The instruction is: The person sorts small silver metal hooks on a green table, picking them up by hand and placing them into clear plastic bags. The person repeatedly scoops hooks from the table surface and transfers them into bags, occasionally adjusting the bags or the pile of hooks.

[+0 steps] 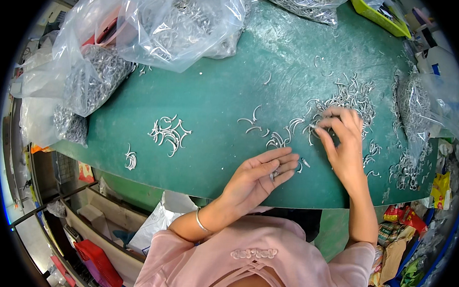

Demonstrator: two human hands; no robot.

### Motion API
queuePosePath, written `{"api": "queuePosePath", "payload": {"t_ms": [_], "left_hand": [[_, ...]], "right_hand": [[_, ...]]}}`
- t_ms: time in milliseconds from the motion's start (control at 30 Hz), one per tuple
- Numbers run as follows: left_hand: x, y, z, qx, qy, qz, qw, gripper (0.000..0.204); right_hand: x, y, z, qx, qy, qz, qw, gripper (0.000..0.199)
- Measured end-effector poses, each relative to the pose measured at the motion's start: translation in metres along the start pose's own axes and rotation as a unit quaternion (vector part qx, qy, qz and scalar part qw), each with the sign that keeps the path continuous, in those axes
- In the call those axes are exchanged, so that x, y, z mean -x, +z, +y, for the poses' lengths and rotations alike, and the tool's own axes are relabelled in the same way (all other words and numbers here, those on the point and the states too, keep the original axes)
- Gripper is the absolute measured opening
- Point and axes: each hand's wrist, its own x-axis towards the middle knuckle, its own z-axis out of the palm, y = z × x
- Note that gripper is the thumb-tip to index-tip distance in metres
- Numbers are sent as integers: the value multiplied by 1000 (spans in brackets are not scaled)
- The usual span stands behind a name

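My left hand (258,176) is half curled, palm up, above the near edge of the table. Its thumb presses small curved metal pieces (274,174) against the fingers. To its right, my right hand (345,142) reaches over the near left side of a heap of silvery curved metal pieces (353,94). Its thumb and forefinger come together in a pinch; what lies between them is too small and blurred to make out. Just beyond my left fingertips lies a small cluster of the same pieces (278,140).
Two separate little piles (170,134) (131,158) lie on the left of the green table (216,97). Clear plastic bags of metal pieces (183,25) stand at the far left, with another bag (414,104) at the right. A yellow-green tray (380,17) sits at the far right.
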Motion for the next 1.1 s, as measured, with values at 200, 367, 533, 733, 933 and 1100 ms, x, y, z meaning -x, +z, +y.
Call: {"api": "queuePosePath", "payload": {"t_ms": [200, 367, 533, 733, 933, 1100], "left_hand": [[0, 21, 1, 24, -29, 46, 998, 36], [7, 2, 1, 34, -83, -21, 996, 31], [4, 3, 7, 43, -45, 28, 998, 30], [5, 2, 4, 47, -26, 37, 998, 30], [2, 1, 0, 36, -38, 13, 999, 29], [4, 0, -1, 19, -27, -17, 999, 33]], "right_hand": [[13, -14, -17, -133, -15, -100, 986, 28], [16, 7, 19, 123, 41, -9, 992, 52], [48, 5, -7, 27, -6, -132, 991, 52], [55, -13, 26, -81, 23, 2, 996, 22], [11, -3, 15, 13, 25, 47, 998, 26], [9, 6, 27, 77, -77, -19, 994, 13]]}}
